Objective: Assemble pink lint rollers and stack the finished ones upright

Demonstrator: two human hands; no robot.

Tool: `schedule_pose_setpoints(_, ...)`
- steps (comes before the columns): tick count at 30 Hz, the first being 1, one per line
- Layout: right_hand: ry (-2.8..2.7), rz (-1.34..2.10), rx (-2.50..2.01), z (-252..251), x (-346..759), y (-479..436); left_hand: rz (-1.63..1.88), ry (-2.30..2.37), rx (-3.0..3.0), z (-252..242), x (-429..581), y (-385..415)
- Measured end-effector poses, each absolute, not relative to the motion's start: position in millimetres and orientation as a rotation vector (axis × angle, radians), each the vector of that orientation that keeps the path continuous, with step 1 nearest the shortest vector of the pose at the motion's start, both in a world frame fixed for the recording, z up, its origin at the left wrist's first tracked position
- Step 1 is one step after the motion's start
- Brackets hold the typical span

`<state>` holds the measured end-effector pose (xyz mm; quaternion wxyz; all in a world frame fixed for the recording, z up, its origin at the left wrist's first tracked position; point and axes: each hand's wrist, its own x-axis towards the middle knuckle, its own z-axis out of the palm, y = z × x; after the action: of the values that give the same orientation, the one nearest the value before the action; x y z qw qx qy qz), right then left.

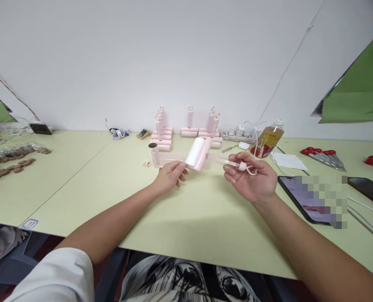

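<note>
A lint roller with a white roll and a pink cover is held above the table, slightly blurred. My left hand pinches its lower left end between thumb and fingers. My right hand is closed around the roller's clear handle, near the pale pink end cap with its loop. Just beyond my left hand stands a clear tube with a dark round top. Small pink pieces lie on the table beside that tube.
More pink lint rollers stand in groups by the wall. To the right are a bottle of amber liquid, a power strip, a screwdriver, a phone and red-topped grey items. Bagged brown-ended items lie far left.
</note>
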<state>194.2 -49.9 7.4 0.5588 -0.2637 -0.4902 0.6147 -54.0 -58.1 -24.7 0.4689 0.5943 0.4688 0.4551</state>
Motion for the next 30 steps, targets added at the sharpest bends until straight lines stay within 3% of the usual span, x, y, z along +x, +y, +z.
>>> schedule_pose_setpoints(4,-1.130,1.296,-0.566,7.9,198.7,-41.5,1.154,1.347,2.007,-17.0,-55.5,-45.0)
schedule_pose_setpoints(10,-1.131,1.232,-0.534,1.9,195.0,-41.0,0.645,1.481,2.578,-12.1,-31.3,6.3)
schedule_pose_setpoints(15,-1.137,1.146,-0.533,-3.7,193.9,-41.8,0.557,1.490,2.352,-12.8,-9.9,55.2)
schedule_pose_setpoints(20,-1.162,1.161,-0.493,-6.4,192.5,-45.3,0.864,1.499,2.142,8.7,-25.0,68.2)
schedule_pose_setpoints(23,-1.204,1.232,-0.468,-7.3,187.9,-52.4,1.128,1.220,1.644,20.0,-47.6,59.2)
schedule_pose_setpoints(30,-1.293,1.335,-0.390,-9.9,178.4,-65.6,1.041,0.831,1.416,15.1,-73.3,24.8)
